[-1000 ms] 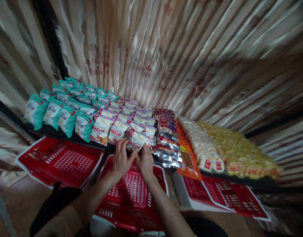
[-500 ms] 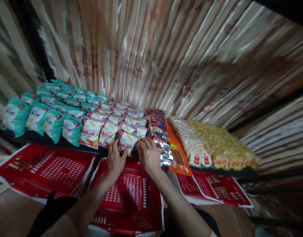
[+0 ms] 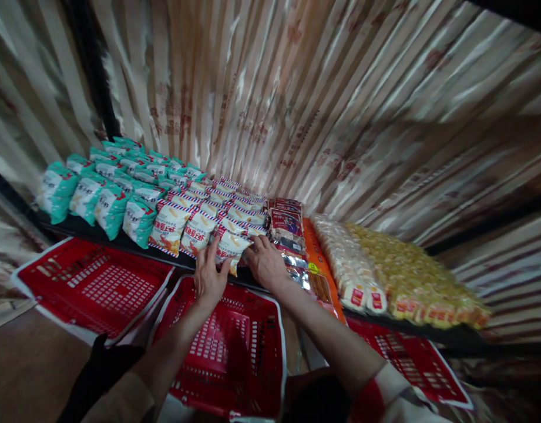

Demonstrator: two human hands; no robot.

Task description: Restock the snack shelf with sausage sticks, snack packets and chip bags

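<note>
A white snack bag (image 3: 229, 242) with red lettering stands at the front of its row on the dark shelf, tilted slightly. My left hand (image 3: 209, 276) holds its lower left side, with the thumb across the front and the fingers along the edge. At the bag's right edge, my right hand (image 3: 266, 263) has its fingers curled in; the fingertips are partly hidden. More white bags of the same kind (image 3: 171, 226) with striped tops stand beside and behind it. Dark red packets (image 3: 288, 228) lie just right of my right hand.
Teal snack bags (image 3: 109, 208) fill the shelf's left end. Orange packs (image 3: 325, 276), white-wrapped (image 3: 347, 264) and yellow-wrapped snacks (image 3: 417, 273) extend to the right. Below the shelf stand a red basket (image 3: 276, 352), another at left (image 3: 116, 252) and red basketry at right (image 3: 422, 361). A striped curtain hangs behind.
The view has shifted, so the left-hand shelf goods appear further right. Both hands remain at the same white bag; my left fingers have spread a little up its side.
</note>
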